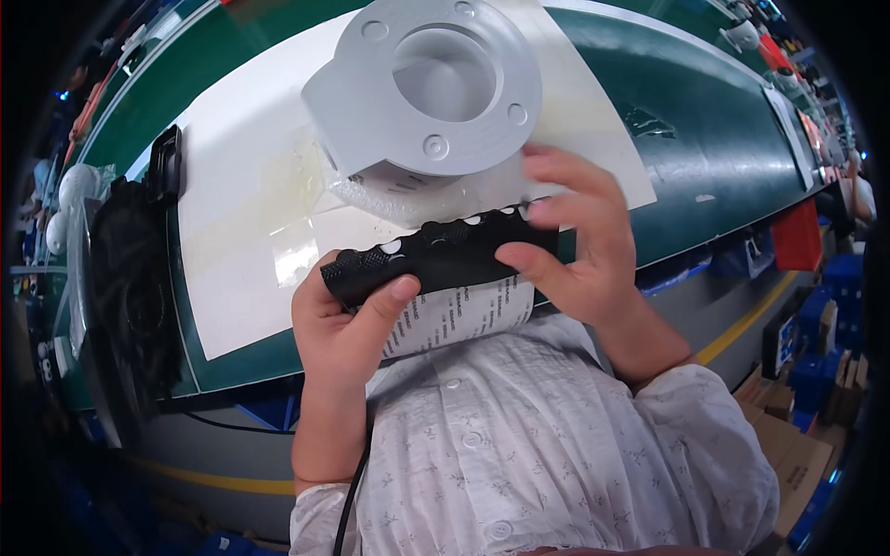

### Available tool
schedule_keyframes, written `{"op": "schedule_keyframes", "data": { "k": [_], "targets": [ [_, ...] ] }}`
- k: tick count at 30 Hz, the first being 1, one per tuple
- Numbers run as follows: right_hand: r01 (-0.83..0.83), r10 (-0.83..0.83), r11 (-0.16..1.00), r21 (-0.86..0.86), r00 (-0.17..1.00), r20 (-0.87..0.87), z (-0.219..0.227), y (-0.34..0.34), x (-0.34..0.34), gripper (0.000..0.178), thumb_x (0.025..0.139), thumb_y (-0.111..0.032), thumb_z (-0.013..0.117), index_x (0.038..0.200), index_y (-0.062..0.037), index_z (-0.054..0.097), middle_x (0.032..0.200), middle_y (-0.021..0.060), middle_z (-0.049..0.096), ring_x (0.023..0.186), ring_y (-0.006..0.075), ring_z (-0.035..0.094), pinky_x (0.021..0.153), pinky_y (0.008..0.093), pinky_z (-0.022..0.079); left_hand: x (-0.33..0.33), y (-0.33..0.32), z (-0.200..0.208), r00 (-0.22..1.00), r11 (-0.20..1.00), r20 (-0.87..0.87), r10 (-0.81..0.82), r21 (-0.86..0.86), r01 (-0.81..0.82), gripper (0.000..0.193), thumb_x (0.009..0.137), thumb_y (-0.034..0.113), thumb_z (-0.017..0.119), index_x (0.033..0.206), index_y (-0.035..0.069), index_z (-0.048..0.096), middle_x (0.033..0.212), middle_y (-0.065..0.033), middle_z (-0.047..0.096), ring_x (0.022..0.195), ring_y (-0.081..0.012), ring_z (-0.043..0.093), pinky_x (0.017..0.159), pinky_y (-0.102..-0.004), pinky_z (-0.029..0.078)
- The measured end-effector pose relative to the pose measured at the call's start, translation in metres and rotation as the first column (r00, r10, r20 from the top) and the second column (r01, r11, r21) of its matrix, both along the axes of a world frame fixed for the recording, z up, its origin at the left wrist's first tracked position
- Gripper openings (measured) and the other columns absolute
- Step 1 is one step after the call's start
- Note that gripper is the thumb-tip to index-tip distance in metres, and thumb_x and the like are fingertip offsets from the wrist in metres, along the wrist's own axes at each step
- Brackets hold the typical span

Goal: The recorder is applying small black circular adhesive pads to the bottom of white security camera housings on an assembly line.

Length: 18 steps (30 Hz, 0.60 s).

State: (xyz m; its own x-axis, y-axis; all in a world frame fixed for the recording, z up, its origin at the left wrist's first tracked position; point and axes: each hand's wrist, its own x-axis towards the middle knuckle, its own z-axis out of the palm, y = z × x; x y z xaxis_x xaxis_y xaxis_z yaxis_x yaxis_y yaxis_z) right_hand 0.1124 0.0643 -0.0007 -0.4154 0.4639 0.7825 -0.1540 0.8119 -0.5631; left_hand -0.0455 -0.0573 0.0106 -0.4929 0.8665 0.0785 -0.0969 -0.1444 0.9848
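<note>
My left hand (pixel 348 320) is closed on one end of a black flexible sheet (pixel 464 259), its thumb pressed on the front and its fingers behind. A scalloped, textured upper edge with small white spots runs along the sheet. Below it hangs white backing paper (pixel 454 320) with repeated print. At the other end, my right hand (pixel 584 236) has its fingers spread and slightly blurred, the thumb over the sheet and one fingertip by its top edge. Just beyond stands a light grey plastic housing (pixel 514 79) with a big round opening and small round feet.
A white board (pixel 232 204) covers part of the green tabletop (pixel 686 130). Clear film (pixel 297 255) lies on it near the housing. Black bags (pixel 134 278) sit at the left edge; a red bin (pixel 795 236) and cardboard (pixel 788 454) are on the right.
</note>
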Motion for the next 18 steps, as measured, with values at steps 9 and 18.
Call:
{"op": "schedule_keyframes", "data": {
  "k": [9,18],
  "targets": [
    [-0.256,0.258,0.965,-0.059,0.965,0.045,0.014,-0.005,-0.002,0.068,0.067,0.014,0.056,0.123,-0.0062,0.022,0.086,0.0140,0.052,0.080,0.0223,0.052,0.075,0.0345,0.042,0.001,0.000,0.000,0.998,0.999,-0.052,-0.030,0.013,0.031,0.013,0.069,-0.001,0.068,0.075,-0.001,0.057,0.063,0.0009,0.054,0.057,-0.0031,0.046,0.049,-0.0165,0.035],
    [-0.276,0.312,0.929,-0.247,0.943,0.119,0.032,-0.014,-0.006,0.069,0.067,0.014,0.052,0.126,-0.0068,0.024,0.098,0.0122,0.048,0.081,0.0172,0.051,0.074,0.0272,0.043,-0.001,-0.003,-0.003,0.979,0.995,-0.195,-0.064,0.066,0.079,0.010,0.067,-0.003,0.067,0.070,-0.001,0.058,0.057,-0.0001,0.053,0.051,-0.0043,0.046,0.045,-0.0180,0.034]
  ]
}}
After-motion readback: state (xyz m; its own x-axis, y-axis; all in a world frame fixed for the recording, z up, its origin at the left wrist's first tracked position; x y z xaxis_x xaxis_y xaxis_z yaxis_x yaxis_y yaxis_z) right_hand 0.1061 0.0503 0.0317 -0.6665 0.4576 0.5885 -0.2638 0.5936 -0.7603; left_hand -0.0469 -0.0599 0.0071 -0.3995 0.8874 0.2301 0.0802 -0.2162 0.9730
